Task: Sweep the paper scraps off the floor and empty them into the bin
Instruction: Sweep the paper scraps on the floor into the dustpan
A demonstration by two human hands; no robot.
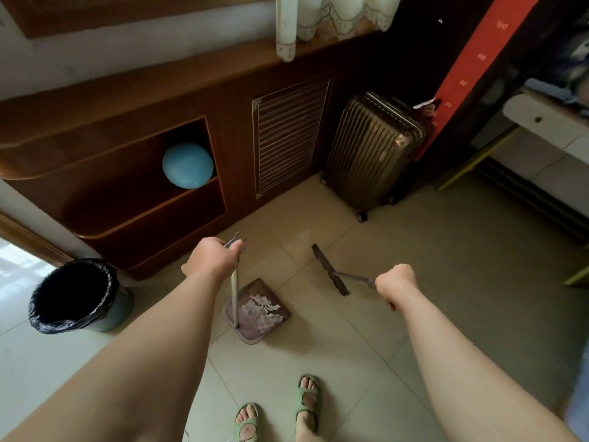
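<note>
A mauve dustpan [274, 290] sits low over the tiled floor, and a heap of white paper scraps [259, 311] lies in it. My left hand [215, 258] grips the top of the dustpan's upright handle. My right hand [395, 283] grips the broom's handle, and its dark head [330, 269] hangs to the right of the dustpan, apart from it. The bin [79, 296], lined with a black bag, stands open at the left.
A wooden cabinet [134, 193] with a blue ball [188, 165] on its shelf runs along the wall behind the bin. A ribbed suitcase [371, 151] stands at the back right. My feet in green slippers [307, 400] are at the bottom edge.
</note>
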